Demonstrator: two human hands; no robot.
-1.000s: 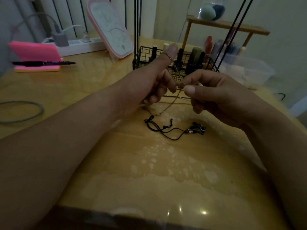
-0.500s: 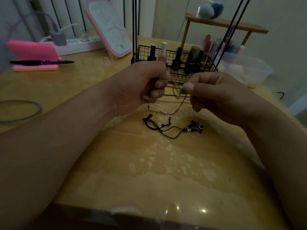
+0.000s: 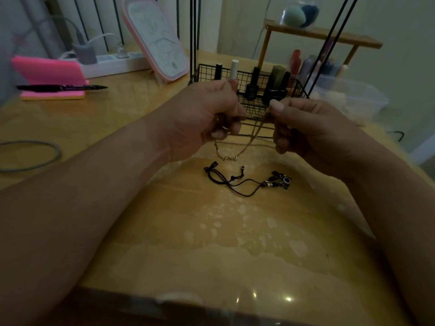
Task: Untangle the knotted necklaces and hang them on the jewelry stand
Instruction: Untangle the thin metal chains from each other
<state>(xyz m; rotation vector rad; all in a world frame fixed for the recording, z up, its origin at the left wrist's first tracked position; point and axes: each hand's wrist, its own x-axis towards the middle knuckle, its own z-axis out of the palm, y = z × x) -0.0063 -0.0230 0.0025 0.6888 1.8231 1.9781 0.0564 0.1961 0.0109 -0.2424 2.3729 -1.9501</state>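
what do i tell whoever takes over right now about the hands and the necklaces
Left hand: pinches the thin gold chain necklace, raised above the yellow wooden table.
Right hand: pinches the same chain where it bunches between the hands.
The chain's loops and clasp hang below the hands.
Black cord necklace with dark beads: lies on the table, no hand on it.
Done: nothing hung in view.
Left: free the gold chain, sort the cord necklace, hang both. The thin black rods behind the black wire basket may be the stand.

Pen (image 3: 61, 87) on pink notepad (image 3: 47, 70); polish bottles (image 3: 253, 85) in wire basket (image 3: 207, 75).
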